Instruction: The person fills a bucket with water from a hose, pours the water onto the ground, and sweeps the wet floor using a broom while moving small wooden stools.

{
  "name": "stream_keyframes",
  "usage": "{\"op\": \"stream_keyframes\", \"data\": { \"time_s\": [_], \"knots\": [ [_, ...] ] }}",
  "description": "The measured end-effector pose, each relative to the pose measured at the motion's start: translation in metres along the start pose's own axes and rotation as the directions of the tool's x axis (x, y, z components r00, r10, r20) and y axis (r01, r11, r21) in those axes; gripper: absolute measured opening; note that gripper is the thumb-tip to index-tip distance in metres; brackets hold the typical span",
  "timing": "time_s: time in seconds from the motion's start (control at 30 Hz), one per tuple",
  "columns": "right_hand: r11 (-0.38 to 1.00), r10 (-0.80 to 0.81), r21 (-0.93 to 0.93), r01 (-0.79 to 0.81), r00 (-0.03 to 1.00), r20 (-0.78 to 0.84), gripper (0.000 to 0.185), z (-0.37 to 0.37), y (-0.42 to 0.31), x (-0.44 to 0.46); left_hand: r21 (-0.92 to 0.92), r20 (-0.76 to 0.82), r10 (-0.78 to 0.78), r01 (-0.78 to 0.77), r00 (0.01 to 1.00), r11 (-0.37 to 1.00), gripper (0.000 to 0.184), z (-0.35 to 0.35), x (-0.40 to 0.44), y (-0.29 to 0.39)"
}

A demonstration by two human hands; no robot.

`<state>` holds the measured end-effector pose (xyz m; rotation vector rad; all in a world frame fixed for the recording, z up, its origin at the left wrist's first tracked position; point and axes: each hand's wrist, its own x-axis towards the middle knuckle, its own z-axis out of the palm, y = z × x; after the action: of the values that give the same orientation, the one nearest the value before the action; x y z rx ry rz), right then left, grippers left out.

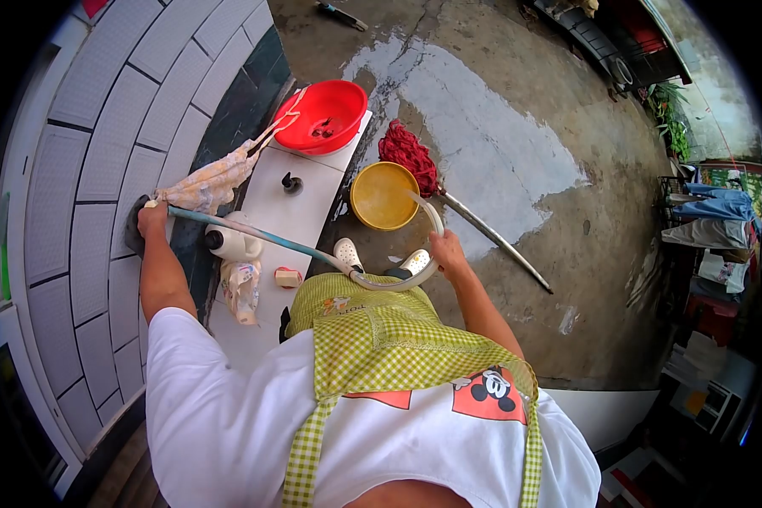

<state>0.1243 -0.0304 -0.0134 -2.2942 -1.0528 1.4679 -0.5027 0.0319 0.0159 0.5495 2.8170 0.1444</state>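
Note:
My right hand (447, 251) is closed around a pale hose (395, 286), whose end curves over the yellow bucket (374, 207) on the ground. The hose loops in front of my apron and turns bluish as it runs to the wall at left. There my left hand (151, 219) is closed at the hose's far end, beside a dark round piece; what its fingers grip is hidden. A patterned cloth (207, 186) hangs next to the left hand. A mop with a red head (408, 152) lies against the bucket.
On the white tiled ledge (267, 190) stand a red basin (334, 110) with small dark things inside, a black-topped pump bottle (291, 184), a white jug (235, 243), a plastic bag (241, 288) and a small box (288, 277). The mop handle (495, 239) crosses wet concrete. Clothes (711, 220) hang far right.

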Motion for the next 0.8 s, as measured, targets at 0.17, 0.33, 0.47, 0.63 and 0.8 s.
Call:
{"op": "stream_keyframes", "data": {
  "time_s": [0.17,0.33,0.47,0.63,0.8],
  "knots": [
    [0.999,0.025,0.022,-0.025,1.000,0.014,0.029,-0.002,-0.004,-0.004,0.019,-0.007,0.000,0.000,1.000,1.000,0.058,-0.002,-0.003,0.002],
    [0.999,0.028,0.027,-0.029,0.999,0.018,0.029,-0.002,-0.002,-0.002,0.020,0.012,-0.011,0.010,1.000,1.000,0.057,-0.005,-0.008,0.004],
    [1.000,0.029,0.012,-0.029,0.999,-0.018,0.038,-0.002,-0.003,-0.003,-0.001,-0.076,0.006,-0.006,0.997,1.000,0.051,-0.008,-0.018,0.008],
    [1.000,-0.018,-0.001,0.018,0.997,-0.070,0.040,0.000,0.006,0.009,0.002,-0.072,0.022,-0.022,0.997,1.000,0.051,-0.003,-0.011,0.004],
    [1.000,0.025,-0.006,-0.025,0.998,-0.053,0.041,-0.003,-0.004,0.003,-0.004,-0.078,0.011,-0.011,0.997,1.000,0.051,-0.004,-0.012,0.005]
  ]
}}
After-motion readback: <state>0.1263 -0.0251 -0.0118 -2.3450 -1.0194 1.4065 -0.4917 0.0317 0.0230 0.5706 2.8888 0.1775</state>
